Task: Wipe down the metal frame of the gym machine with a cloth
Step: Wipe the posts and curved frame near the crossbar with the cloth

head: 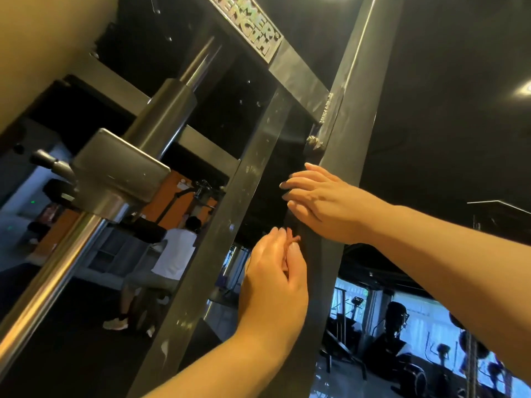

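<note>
Grey metal frame (352, 104): a dark upright whose long axis runs from low centre up and slightly right, out of the top of the view. A second slanted beam (247, 182) stands just left of it, flecked with pale marks.
Cloth (293, 242): a reddish-brown scrap, mostly hidden. Only a tuft shows above the fingertips, right at the upright's left edge.
Left hand (273, 280): the fingers are curled round the cloth and pinch it. It sits lower on the upright, just beneath the other hand.
Right hand (321, 201): the fingers are straight, lying flat on the upright's face and holding nothing. It is probably bracing.
Deciding relation: the upright continues above and below the cloth along its length. The flat hand lies directly in the upward path, while the downward run looks free.
Likely next: stroke along the beam's axis, either downward or upward once the upper hand shifts.
Further out: a nameplate (250, 24) on the crossbar, a bolt (314, 142) at the joint, a chrome bar (48, 280) on the left, and a person in a white shirt (175, 254) well behind.
</note>
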Demonstrator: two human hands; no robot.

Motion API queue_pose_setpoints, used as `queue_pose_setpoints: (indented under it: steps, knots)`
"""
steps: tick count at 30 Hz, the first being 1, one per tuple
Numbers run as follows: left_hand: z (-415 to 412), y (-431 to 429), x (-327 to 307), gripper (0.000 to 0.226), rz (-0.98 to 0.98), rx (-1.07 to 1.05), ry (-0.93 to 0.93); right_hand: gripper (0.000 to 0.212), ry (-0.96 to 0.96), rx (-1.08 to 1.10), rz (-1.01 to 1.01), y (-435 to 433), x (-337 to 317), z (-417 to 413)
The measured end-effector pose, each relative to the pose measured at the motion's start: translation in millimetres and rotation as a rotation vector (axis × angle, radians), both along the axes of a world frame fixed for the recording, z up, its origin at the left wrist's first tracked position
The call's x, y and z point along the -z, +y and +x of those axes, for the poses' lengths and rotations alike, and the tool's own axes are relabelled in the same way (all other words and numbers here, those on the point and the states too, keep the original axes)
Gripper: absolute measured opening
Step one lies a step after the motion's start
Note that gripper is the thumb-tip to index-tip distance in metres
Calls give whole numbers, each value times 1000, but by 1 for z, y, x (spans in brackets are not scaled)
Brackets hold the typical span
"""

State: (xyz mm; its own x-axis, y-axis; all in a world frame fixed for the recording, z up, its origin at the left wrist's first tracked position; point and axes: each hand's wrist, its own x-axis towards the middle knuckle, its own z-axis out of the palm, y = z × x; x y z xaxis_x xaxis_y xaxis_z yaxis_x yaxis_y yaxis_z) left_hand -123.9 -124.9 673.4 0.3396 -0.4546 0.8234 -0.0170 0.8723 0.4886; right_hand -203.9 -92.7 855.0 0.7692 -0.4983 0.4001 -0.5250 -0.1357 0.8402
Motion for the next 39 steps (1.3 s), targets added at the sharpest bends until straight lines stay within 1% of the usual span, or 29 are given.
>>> queue_pose_setpoints:
  steps: [2, 3, 4, 5, 7, 8, 11, 13, 14, 16, 18, 20, 22, 24, 26, 28, 29, 31, 33, 34, 37, 39]
  knots:
    - [-2, 2, 16, 49, -12, 0, -8, 64, -8, 14, -46, -1, -4, -7]
    - [-1, 2, 17, 49, -15, 16, -5, 71, -26, 23, -48, -3, -5, -9]
    - [1, 1, 12, 47, -21, 23, 0, 72, -57, 29, -34, -6, -5, -10]
    - [4, 0, 4, 44, -30, 18, 2, 69, -95, 25, -13, -9, -5, -10]
    - [11, 2, -20, 25, -50, 49, -12, 60, -191, -20, 34, -14, -2, -11]
    - [14, 4, -31, 19, -64, 74, -21, 61, -263, -65, 55, -17, 2, -14]
    - [14, 0, -42, 15, -100, 117, 4, 69, -588, -294, 73, -34, 26, -19]
    - [9, -2, -36, 18, -73, 153, 44, 74, -767, -459, 38, -47, 45, -17]
    - [8, -1, -36, 20, -62, 156, 47, 74, -830, -534, 14, -53, 52, -16]
    - [9, 1, -48, 27, -61, 138, 22, 67, -920, -657, -26, -61, 60, -15]
    - [13, 0, -76, 24, -78, 145, 13, 62, -1017, -735, -5, -63, 64, -15]
    - [19, -4, -109, 15, -101, 126, -10, 60, -1113, -791, 54, -61, 66, -16]
    - [24, -11, -138, 18, -146, 102, -33, 59, -1149, -828, 84, -59, 68, -15]
    - [29, -16, -150, 22, -182, 115, -12, 56, -1153, -865, 100, -59, 69, -16]
    - [30, -20, -139, 24, -206, 178, -1, 53, -1150, -895, 104, -61, 70, -17]
    - [24, -24, -113, 27, -250, 238, -36, 52, -1151, -917, 95, -63, 70, -18]
    - [20, -26, -100, 31, -277, 223, -56, 52, -1147, -922, 87, -63, 70, -17]
    - [14, -30, -89, 37, -328, 129, -72, 55, -1142, -926, 78, -64, 70, -17]
    - [14, -33, -99, 38, -364, 27, -74, 55, -1135, -923, 80, -64, 70, -17]
    - [15, -34, -107, 37, -368, 17, -73, 55, -1130, -917, 79, -64, 70, -17]
    - [21, -40, -126, 38, -349, 113, -71, 55, -1129, -885, 67, -62, 70, -17]
    - [23, -41, -122, 48, -338, 190, -80, 56, -1123, -859, 62, -61, 70, -17]
